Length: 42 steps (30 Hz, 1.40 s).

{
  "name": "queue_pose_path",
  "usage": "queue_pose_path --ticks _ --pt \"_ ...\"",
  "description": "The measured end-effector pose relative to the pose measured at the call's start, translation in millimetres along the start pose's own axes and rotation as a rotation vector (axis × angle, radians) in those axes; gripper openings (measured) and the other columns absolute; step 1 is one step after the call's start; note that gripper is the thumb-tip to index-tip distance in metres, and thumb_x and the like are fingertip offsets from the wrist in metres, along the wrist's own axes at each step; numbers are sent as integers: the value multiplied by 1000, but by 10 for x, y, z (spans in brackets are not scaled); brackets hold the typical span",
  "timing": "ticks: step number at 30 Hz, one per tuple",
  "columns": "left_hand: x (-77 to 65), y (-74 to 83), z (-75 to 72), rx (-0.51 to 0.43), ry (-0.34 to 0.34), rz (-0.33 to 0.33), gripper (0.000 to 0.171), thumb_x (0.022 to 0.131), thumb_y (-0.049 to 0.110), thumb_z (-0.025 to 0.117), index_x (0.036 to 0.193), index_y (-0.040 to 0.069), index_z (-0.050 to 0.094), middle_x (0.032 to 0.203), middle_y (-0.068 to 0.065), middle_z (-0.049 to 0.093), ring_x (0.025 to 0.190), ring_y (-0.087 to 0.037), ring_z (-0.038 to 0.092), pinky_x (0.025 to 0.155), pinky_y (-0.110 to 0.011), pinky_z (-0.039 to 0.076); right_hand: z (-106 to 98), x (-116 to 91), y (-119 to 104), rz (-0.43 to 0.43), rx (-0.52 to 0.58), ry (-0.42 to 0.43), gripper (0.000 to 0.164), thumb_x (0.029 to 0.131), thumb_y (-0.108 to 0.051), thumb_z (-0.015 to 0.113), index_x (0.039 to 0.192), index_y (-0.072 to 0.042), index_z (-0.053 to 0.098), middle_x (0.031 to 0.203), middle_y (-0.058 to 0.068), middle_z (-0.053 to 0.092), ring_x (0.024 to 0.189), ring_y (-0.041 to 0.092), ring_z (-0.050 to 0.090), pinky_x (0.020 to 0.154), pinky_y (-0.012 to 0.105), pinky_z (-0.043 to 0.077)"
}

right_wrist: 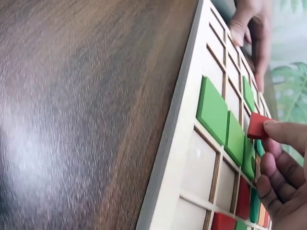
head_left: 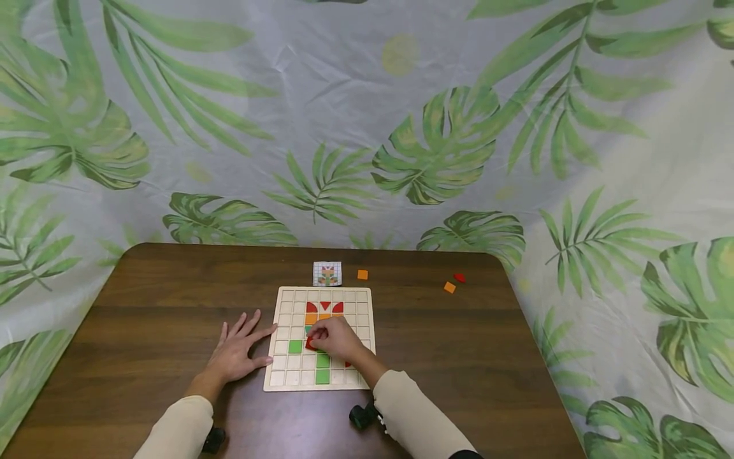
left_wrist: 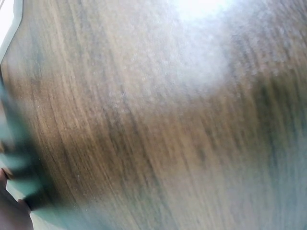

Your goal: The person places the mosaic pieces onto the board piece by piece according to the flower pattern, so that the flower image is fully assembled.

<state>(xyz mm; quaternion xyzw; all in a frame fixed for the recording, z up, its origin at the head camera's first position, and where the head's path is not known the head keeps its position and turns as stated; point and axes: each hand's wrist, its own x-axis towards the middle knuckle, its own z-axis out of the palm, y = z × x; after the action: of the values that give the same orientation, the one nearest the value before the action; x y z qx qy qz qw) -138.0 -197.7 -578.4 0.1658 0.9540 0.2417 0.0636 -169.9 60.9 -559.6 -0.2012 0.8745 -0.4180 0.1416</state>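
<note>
A wooden grid board point(head_left: 278, 377) lies on the table with red, orange and green tiles in several of its cells. Over its middle, my right hand point(head_left: 339, 339) pinches a small red tile point(right_wrist: 258, 125) between thumb and fingers. The tile hovers close beside the column of green tiles point(right_wrist: 212, 109) in the right wrist view. My left hand point(head_left: 234, 354) rests at the board's left edge, fingers spread, with thumb and index fingertips right at the rim. A single green tile point(head_left: 295, 347) sits left of the red one. My right hand hides part of the pattern.
Behind the board lies a small printed card point(head_left: 327, 274) showing a coloured pattern. An orange tile point(head_left: 362, 275) is beside it. Farther right on the brown table point(head_left: 459, 357) are another orange tile point(head_left: 450, 287) and a red piece point(head_left: 460, 278). Leaf-printed cloth point(head_left: 344, 127) hangs behind.
</note>
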Motion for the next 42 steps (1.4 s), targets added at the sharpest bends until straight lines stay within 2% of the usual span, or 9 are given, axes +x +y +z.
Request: queue_pose_path --ticks 9,19,26,42 --pt "0 -6 -3 -6 0 3 68 79 48 72 139 21 53 154 -22 27 141 -48 15 107 -70 0 54 13 -33 17 -76 30 5 84 -5 72 88 -6 74 70 -7 61 64 1 51 61 15 45" --pt "-3 -8 7 4 -1 7 69 79 49 72 140 22 53 154 -22 28 141 -48 16 107 -71 1 65 2 -79 -26 -251 -17 8 85 -11 71 91 -12 76 77 -9 65 72 4 54 67 16 44" --pt "-2 -3 9 6 -1 3 69 79 47 73 139 21 53 154 -23 28 140 -49 16 107 -71 2 67 -2 -102 -61 -319 -2 6 84 -13 73 89 -13 77 76 -9 64 72 3 54 68 14 43" --pt "2 1 -1 4 3 7 68 79 47 73 139 21 54 154 -22 28 140 -49 17 107 -71 2 67 -7 -88 -65 -303 21 8 78 -12 77 86 -11 76 71 -9 62 71 8 58 65 14 41"
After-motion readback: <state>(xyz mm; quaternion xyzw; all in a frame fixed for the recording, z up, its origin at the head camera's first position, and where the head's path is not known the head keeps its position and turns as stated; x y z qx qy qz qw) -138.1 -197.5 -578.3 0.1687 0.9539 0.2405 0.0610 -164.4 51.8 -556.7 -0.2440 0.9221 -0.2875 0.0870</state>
